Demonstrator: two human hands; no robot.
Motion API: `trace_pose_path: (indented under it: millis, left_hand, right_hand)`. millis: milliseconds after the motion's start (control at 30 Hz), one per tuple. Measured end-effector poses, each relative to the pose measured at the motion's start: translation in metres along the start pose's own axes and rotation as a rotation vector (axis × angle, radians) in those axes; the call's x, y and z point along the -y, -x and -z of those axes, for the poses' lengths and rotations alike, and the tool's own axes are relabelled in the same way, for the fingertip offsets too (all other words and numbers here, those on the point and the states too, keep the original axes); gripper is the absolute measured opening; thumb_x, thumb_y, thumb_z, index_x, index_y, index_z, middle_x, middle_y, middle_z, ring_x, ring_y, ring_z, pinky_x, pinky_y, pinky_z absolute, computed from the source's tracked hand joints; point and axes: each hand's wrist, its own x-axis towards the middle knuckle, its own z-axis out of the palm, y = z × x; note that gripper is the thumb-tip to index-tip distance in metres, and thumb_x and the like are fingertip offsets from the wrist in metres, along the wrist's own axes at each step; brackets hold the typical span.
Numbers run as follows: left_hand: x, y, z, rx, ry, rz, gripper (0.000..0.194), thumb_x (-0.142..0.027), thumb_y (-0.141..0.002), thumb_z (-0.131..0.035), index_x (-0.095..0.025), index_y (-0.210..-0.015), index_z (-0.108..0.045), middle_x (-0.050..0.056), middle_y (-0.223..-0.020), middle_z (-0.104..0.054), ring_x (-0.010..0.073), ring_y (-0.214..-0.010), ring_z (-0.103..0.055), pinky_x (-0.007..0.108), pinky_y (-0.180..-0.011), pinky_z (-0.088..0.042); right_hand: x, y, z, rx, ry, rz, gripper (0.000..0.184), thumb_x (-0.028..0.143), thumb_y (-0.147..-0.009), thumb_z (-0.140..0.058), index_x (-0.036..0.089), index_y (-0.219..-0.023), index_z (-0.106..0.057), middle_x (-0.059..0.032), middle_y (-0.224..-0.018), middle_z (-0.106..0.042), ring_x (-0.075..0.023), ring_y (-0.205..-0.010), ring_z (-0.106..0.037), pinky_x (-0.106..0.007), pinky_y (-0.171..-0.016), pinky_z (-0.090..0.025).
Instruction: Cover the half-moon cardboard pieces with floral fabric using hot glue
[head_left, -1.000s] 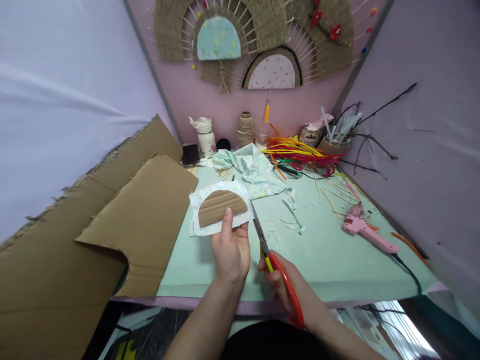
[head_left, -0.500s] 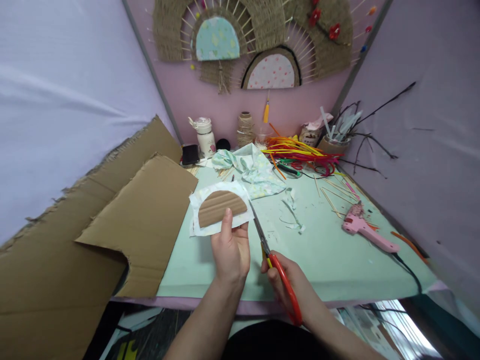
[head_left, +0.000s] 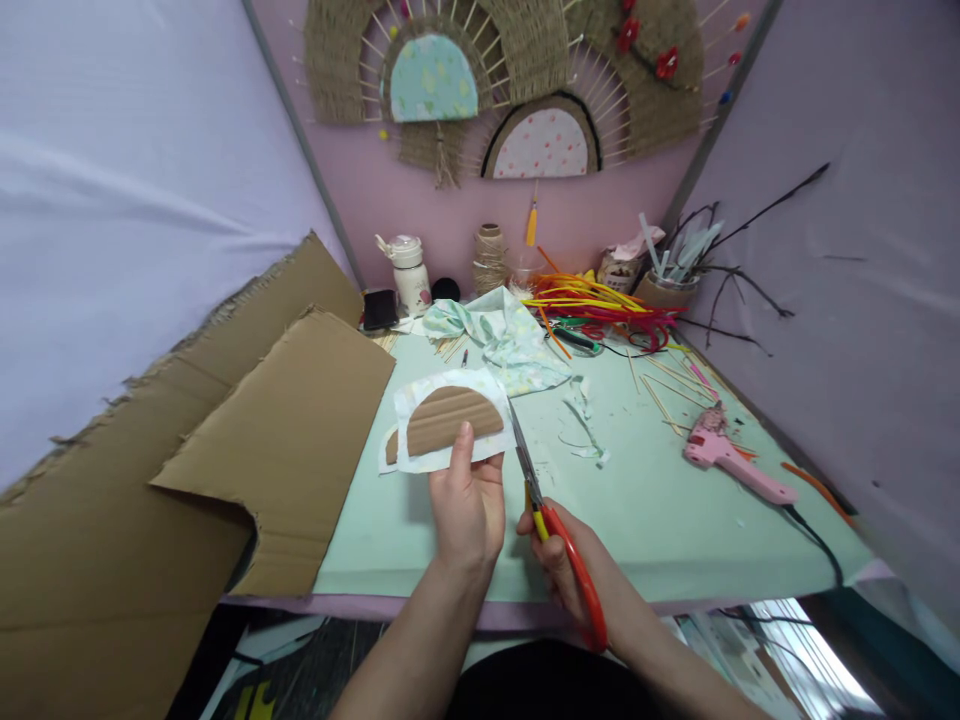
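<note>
My left hand [head_left: 466, 505] grips a half-round piece of cardboard [head_left: 454, 420] backed by a pale fabric piece [head_left: 416, 462], thumb on top and fingers underneath. The fabric sticks out all around the cardboard. Under its left edge, a second fabric-edged cardboard piece [head_left: 388, 452] shows in part, apparently lying on the table. In my right hand [head_left: 562, 560] is a pair of scissors [head_left: 534, 485] with red handles and a bit of yellow. Their blades point up and away, with the tip at the right edge of the fabric; the blades look nearly closed.
Large cardboard sheets [head_left: 285, 440] cover the table's left side. Crumpled floral fabric [head_left: 510, 340] lies behind my hands, with fabric scraps [head_left: 589, 430] to its right. A pink glue gun [head_left: 735, 465] with a cord rests at right, near thin sticks [head_left: 660, 400]. Behind stand a bottle [head_left: 409, 275] and twine spool [head_left: 490, 258].
My left hand has shifted slightly right with the cardboard and fabric, uncovering part of the second piece beneath. The scissors have moved only a little and stay by the fabric's right edge.
</note>
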Motion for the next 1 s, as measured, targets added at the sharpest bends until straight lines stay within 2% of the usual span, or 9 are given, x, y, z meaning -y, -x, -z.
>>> trace_pose_path:
  millis: [133, 367, 1000]
  left_hand:
    - [0.002, 0.002, 0.001, 0.015, -0.002, 0.014, 0.036, -0.012, -0.082, -0.063, -0.022, -0.116, -0.062, 0.007, -0.122, -0.064, 0.0209, -0.11, -0.062, 0.031, -0.087, -0.055]
    - [0.004, 0.004, 0.002, 0.019, -0.02, 0.021, 0.036, -0.014, -0.082, -0.063, -0.023, -0.117, -0.061, 0.006, -0.123, -0.064, 0.0205, -0.109, -0.063, 0.031, -0.086, -0.055]
    - [0.003, 0.003, 0.002, 0.02, -0.034, 0.019, 0.036, -0.014, -0.081, -0.064, -0.024, -0.115, -0.062, 0.005, -0.122, -0.064, 0.0199, -0.108, -0.063, 0.03, -0.086, -0.054]
  right_hand:
    - [0.004, -0.001, 0.002, -0.01, 0.014, -0.007, 0.067, 0.083, -0.075, -0.03, 0.019, -0.09, -0.044, 0.0063, -0.062, -0.035, -0.0085, -0.047, -0.035, -0.022, -0.043, -0.032]
    - [0.015, -0.001, 0.003, -0.037, 0.067, -0.044, 0.064, 0.082, -0.075, -0.033, 0.02, -0.086, -0.043, 0.0056, -0.06, -0.039, -0.0102, -0.05, -0.037, -0.023, -0.044, -0.032]
    - [0.006, -0.006, 0.0, -0.126, 0.03, -0.088, 0.058, 0.08, -0.075, -0.038, 0.022, -0.071, -0.042, 0.0075, -0.049, -0.033, -0.0098, -0.043, -0.035, -0.022, -0.041, -0.029]
